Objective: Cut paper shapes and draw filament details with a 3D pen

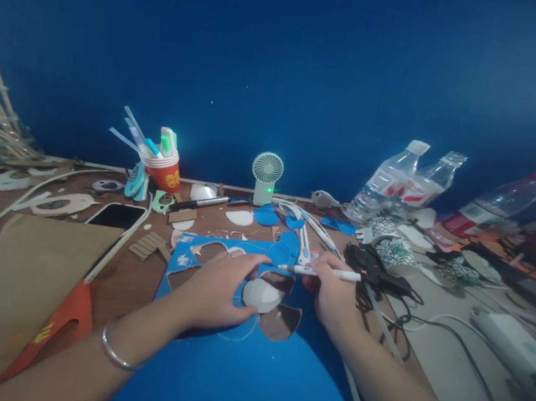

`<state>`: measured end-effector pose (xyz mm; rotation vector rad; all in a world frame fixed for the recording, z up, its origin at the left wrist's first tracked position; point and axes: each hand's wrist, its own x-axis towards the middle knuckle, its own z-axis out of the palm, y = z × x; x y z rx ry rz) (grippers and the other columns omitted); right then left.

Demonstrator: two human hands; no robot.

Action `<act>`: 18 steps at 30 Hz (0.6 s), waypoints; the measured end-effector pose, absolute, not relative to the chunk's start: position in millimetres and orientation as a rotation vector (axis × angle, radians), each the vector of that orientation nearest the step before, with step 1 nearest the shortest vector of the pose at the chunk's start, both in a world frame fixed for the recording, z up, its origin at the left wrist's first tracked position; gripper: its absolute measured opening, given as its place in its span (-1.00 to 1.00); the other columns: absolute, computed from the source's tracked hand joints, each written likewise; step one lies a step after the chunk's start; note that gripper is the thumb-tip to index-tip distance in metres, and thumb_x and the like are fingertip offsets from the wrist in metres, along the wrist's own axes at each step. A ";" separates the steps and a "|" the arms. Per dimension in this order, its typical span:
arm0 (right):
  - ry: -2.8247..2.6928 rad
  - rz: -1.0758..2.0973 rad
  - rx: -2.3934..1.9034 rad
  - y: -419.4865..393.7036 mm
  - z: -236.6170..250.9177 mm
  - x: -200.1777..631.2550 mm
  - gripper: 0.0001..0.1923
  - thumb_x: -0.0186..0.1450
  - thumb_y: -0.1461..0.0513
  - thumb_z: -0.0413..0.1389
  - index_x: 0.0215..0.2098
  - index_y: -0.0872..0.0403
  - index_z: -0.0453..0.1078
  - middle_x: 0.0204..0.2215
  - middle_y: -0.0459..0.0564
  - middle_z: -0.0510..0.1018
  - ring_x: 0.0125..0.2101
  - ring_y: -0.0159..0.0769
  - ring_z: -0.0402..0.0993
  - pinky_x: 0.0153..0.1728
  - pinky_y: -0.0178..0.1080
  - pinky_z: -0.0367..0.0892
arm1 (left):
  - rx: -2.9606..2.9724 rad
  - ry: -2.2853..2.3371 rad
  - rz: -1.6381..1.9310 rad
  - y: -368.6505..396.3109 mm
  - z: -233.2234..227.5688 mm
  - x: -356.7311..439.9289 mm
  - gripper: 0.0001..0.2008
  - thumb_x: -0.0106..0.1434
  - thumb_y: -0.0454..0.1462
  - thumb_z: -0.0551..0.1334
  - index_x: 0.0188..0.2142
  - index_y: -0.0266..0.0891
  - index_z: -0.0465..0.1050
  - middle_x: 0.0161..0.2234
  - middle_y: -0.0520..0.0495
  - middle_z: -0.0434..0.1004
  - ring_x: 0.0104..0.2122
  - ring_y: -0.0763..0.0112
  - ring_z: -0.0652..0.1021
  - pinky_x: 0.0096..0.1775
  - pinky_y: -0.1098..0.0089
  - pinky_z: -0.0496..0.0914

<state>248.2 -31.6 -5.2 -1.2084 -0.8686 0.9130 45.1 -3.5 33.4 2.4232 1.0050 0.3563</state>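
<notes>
My right hand (334,297) grips a slim white pen (349,276), its tip pointing left over the blue sheet (230,381). My left hand (215,287) lies on that sheet with thumb and forefinger spread around a white oval piece (262,295). The thumb is at the piece's lower edge. The forefinger reaches toward the pen tip and a blue round cutout (280,253). Several rounded holes in the sheet show brown beneath, one being a hole (280,323) just below the oval piece. A pale curved outline is on the blue below my left hand.
A small fan (267,172) stands at the back by the blue wall. Left are a red paper cup (165,174) of markers, a phone (117,215) and a brown paper bag (14,289). Right are plastic bottles (389,181), black cables (375,272) and a white power strip (515,348).
</notes>
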 end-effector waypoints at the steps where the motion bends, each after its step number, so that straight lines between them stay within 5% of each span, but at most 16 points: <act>1: -0.871 0.922 -1.181 -31.0 -6.2 248.2 -0.70 0.11 0.24 0.10 -0.72 0.09 0.17 -0.82 -0.21 0.30 -0.75 -0.47 0.19 -0.71 -0.41 0.07 | 2.438 1.019 0.363 -4.1 33.6 45.1 -0.40 0.01 -0.08 0.24 0.06 -0.04 0.18 -0.25 -0.02 0.40 -0.26 0.22 0.42 -0.20 0.20 0.27; 8: -0.938 0.972 -1.187 -34.1 -3.2 246.8 -0.81 0.17 0.19 0.09 -0.55 0.09 0.39 -0.76 -0.17 0.39 -0.71 -0.44 0.27 -0.68 -0.40 0.14 | 2.468 1.017 0.385 -6.3 33.3 42.9 -0.27 -0.05 -0.04 0.28 0.11 -0.06 0.11 -0.02 -0.10 0.32 -0.09 0.09 0.35 -0.14 0.14 0.27; 13: -1.101 0.977 -1.293 -38.1 8.2 244.6 -0.74 0.18 0.10 0.09 -0.39 0.13 0.48 -0.52 0.00 0.54 -0.57 -0.33 0.43 -0.59 -0.35 0.28 | 2.469 0.973 0.367 -5.4 32.2 42.9 -0.39 0.02 -0.16 0.23 0.09 -0.04 0.13 -0.14 -0.07 0.39 -0.18 0.18 0.40 -0.19 0.18 0.28; 18: -1.201 0.928 -1.342 -41.0 15.8 242.8 -0.80 0.11 0.15 0.16 -0.37 0.12 0.41 -0.50 -0.02 0.50 -0.52 -0.30 0.43 -0.51 -0.30 0.33 | 2.472 1.095 0.395 -3.1 29.2 42.8 -0.30 -0.04 -0.01 0.27 0.09 -0.09 0.13 -0.15 -0.11 0.39 -0.20 0.13 0.40 -0.20 0.16 0.28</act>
